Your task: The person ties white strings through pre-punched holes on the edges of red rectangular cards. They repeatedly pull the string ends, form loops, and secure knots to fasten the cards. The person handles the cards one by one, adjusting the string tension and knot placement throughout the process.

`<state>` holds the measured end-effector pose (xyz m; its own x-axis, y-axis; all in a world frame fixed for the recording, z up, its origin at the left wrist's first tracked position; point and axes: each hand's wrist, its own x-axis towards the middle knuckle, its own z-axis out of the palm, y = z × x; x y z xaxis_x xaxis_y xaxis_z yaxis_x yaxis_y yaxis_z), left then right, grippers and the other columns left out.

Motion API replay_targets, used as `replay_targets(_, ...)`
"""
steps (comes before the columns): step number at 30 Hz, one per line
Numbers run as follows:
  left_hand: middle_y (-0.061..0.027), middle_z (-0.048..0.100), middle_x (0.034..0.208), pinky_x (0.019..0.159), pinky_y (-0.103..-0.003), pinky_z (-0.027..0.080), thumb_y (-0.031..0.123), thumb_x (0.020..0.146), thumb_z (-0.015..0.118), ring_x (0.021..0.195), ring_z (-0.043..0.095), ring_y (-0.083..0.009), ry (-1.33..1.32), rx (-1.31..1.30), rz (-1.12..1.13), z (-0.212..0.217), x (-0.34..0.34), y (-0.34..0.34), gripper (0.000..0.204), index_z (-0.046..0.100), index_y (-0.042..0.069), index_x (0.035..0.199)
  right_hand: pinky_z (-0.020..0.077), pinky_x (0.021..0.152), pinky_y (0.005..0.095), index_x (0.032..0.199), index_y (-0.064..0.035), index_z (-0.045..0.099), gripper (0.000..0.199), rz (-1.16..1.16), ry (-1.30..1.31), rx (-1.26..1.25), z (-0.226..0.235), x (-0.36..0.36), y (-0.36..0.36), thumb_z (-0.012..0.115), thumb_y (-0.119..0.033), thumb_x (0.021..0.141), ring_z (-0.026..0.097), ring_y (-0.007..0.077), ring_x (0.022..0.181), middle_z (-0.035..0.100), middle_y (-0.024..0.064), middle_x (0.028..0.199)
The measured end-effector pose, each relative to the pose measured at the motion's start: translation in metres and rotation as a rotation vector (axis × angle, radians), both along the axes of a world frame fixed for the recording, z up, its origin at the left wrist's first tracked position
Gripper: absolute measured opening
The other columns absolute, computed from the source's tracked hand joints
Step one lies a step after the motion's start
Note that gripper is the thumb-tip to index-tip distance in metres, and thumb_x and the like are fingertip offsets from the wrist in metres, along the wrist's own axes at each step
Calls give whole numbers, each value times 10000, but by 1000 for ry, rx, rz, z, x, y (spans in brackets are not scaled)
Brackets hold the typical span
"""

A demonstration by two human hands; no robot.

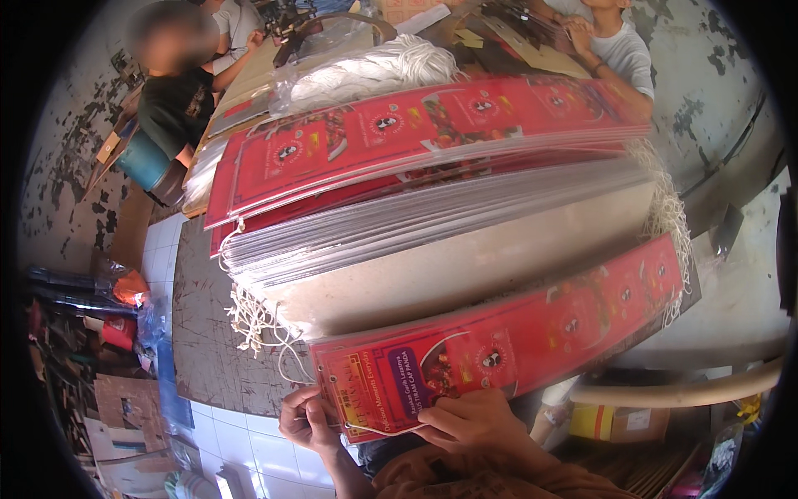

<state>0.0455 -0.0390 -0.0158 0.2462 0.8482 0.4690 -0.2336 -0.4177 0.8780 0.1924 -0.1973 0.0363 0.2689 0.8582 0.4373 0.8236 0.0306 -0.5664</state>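
- I see the red banner strip (532, 333) across the lower middle of the frame, slanting up toward the right: long, narrow and glossy, with rows of food pictures on a red ground.
- A thin white cord (382, 432) runs along its lower left edge.
- My view of the left hand (307, 422) is poor: its fingers bend at the strip's left end, and I cannot tell whether they pinch the edge or the cord.
- I see the right hand (478, 426) at the strip's lower edge, thumb and forefinger closed on the cord, the other fingers curled.
- For labels, I find a yellow-framed block of lettering at the strip's left end, then a purple panel (406, 378) with white lettering, both turned sideways.
- A round white emblem with a dark figure (493, 359) repeats toward the right.
- Behind it, mid-frame, I see a thick stack of strips (465, 245) showing a pale face, cord tangles (253, 320) hanging at its ends.
- More red strips (366, 137) with matching emblems lie above, below a white cord bundle (374, 75) at upper centre.
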Motion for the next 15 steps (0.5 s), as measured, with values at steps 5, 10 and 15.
replay_targets(5, 24, 455, 442, 392, -180, 167, 244, 908, 578, 380, 302, 4, 14, 11, 2, 3, 2, 0, 284, 594, -36, 954, 425, 407, 276, 803, -153, 553, 188, -13, -10, 9, 0, 0, 0, 714, -231, 745, 540, 129, 456, 479, -37, 608)
replay_targets(10, 21, 455, 443, 397, -181, 175, 240, 908, 577, 383, 310, 2, 17, 10, 8, 5, 2, -1, 280, 594, -35, 955, 424, 405, 279, 808, -153, 546, 190, -6, -14, -6, 1, 0, -1, 708, -235, 753, 537, 131, 454, 476, -35, 612)
replay_targets(15, 16, 459, 444, 400, -182, 180, 246, 908, 581, 386, 321, 1, 8, -1, 3, 2, 1, 0, 284, 595, -34, 958, 420, 399, 286, 802, -152, 534, 189, -4, -7, 7, -1, -1, 0, 699, -237, 765, 533, 135, 448, 465, -30, 607)
